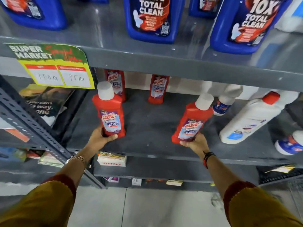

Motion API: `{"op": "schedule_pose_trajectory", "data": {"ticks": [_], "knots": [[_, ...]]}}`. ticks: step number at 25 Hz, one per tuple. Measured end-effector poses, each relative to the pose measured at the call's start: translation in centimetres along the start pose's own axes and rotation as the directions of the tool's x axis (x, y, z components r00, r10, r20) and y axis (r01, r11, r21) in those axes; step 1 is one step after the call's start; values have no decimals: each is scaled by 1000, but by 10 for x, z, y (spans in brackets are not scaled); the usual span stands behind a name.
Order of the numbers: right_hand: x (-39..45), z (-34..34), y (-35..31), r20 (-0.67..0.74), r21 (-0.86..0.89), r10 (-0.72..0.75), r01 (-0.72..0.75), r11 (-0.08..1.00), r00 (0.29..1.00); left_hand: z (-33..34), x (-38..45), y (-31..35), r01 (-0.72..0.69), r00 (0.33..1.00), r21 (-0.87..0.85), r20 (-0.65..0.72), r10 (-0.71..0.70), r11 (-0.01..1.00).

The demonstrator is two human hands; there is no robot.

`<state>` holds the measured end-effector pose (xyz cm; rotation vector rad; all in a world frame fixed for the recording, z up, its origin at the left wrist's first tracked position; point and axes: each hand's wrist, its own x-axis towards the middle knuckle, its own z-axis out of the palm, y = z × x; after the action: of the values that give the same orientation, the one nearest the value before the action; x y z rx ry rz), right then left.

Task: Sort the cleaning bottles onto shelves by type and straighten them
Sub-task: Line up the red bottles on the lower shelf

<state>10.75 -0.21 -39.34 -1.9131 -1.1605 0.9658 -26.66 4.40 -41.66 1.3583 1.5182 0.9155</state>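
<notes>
Each hand grips one red bottle near its base on the middle shelf (147, 122). The left hand (100, 138) wraps its fingers (111, 137) around the foot of the left red bottle (109, 112), which stands upright near the shelf's front left. The right hand (195, 142) closes its fingers (185, 143) on the bottom of the right red bottle (191, 122), which tilts to the right, its white cap close to a white bottle (252, 118) leaning beside it. Two more red bottles (158, 89) stand upright at the back of the same shelf, well apart from the held ones. On the shelf above, blue bottles (150, 18) stand in a loose row. A yellow-green price tag (54, 66) hangs from that upper shelf's front edge, just above the left bottle's cap.
</notes>
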Motion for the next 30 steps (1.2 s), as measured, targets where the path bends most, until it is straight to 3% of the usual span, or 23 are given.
{"op": "schedule_pose_trajectory", "data": {"ticks": [5,11,30], "knots": [[-11,41,-27,102,-4,-57,58,998,993,0,10,-6,12,1000,13,28,-12,1000],[-13,82,-49,81,12,-54,53,999,995,-1,15,-8,65,997,47,44,-67,997],[-2,82,-50,188,-80,-63,79,994,980,-4,17,1,134,986,70,91,-140,988]]}}
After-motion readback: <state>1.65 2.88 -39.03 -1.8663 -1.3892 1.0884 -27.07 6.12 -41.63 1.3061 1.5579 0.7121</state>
